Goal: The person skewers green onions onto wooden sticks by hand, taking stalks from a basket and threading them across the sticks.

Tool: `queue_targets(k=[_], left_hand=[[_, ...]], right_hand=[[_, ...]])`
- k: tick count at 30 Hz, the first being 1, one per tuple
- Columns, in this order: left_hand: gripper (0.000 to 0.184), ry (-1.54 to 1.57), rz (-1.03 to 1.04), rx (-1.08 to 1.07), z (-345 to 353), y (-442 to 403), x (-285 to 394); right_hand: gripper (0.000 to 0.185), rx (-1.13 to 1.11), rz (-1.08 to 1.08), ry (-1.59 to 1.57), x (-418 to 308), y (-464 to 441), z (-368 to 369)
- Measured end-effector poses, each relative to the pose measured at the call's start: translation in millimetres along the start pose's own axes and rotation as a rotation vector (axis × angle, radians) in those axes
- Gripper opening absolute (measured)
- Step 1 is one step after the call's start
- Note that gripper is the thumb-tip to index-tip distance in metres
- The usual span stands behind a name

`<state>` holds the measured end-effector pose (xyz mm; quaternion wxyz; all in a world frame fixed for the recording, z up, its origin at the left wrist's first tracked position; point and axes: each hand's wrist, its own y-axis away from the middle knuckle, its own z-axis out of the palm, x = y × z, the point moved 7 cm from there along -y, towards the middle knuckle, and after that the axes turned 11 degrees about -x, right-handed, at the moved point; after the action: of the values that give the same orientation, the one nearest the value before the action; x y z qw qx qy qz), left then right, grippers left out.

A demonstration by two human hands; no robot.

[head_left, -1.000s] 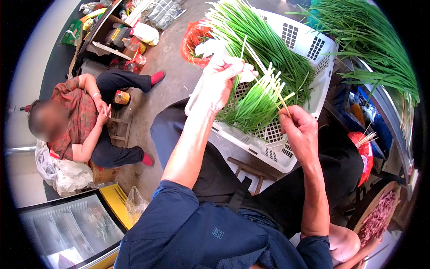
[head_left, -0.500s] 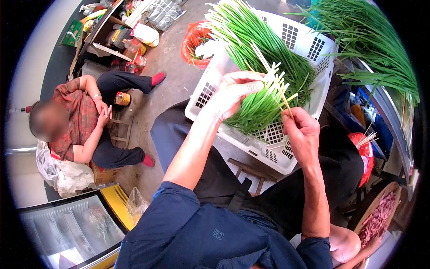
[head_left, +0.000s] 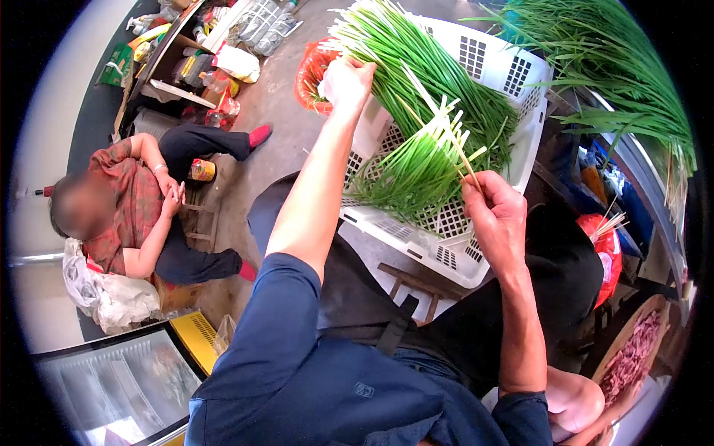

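Note:
My right hand [head_left: 494,212] pinches the end of a thin wooden skewer, over the near right part of a white basket [head_left: 470,273]. Short chives [head_left: 413,167] are threaded in a row along that skewer, their pale ends up and green leaves hanging into the basket. Long chives [head_left: 439,67] lie in a thick bundle across the basket. My left hand [head_left: 346,80] is at the bundle's pale ends, beside a red plastic bag [head_left: 309,74]; its fingers are pressed together, and what they hold, if anything, is too small to make out.
Another person [head_left: 137,197] sits at the left, hands clasped. More chives [head_left: 610,59] lie at the upper right. A red bag with skewers [head_left: 606,260] hangs at the right, above a round tray of meat [head_left: 632,357]. A glass-topped freezer [head_left: 123,379] is at the lower left.
My left hand has moved from the skewered chives up and left to the long bundle's pale ends. My right hand keeps hold of the skewer and has barely moved.

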<state>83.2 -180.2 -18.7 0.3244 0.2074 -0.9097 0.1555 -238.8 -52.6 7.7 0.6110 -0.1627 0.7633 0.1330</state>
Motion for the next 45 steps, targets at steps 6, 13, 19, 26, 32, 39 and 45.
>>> queue_targets(k=[6,13,19,26,32,39,45], left_hand=[[0.008,0.829,-0.011,-0.072,5.0,21.2,4.5],[0.009,1.197,0.308,-0.146,-60.6,52.4,57.4],[0.013,1.201,0.255,-0.276,-75.6,79.3,62.8],[0.007,1.266,0.135,-0.422,-41.7,103.2,49.9],[0.008,1.485,0.053,-0.448,-30.3,116.7,61.0],[0.012,1.551,0.116,-0.529,-27.4,123.1,69.7],[0.013,1.557,0.116,-0.456,-24.6,122.2,64.9]], right_hand=[[0.007,-0.005,0.011,0.011,-3.2,0.8,-2.0],[0.007,0.003,0.000,0.008,-5.8,2.1,-0.7],[0.007,0.006,-0.029,-0.071,2.8,1.9,-1.2],[0.008,-0.030,-0.041,-0.088,0.3,1.5,3.3],[0.007,-0.053,-0.021,-0.085,-2.8,1.7,6.8],[0.008,-0.049,-0.032,-0.108,-1.4,1.5,8.6],[0.008,-0.066,-0.019,-0.092,-1.4,1.7,8.7]])
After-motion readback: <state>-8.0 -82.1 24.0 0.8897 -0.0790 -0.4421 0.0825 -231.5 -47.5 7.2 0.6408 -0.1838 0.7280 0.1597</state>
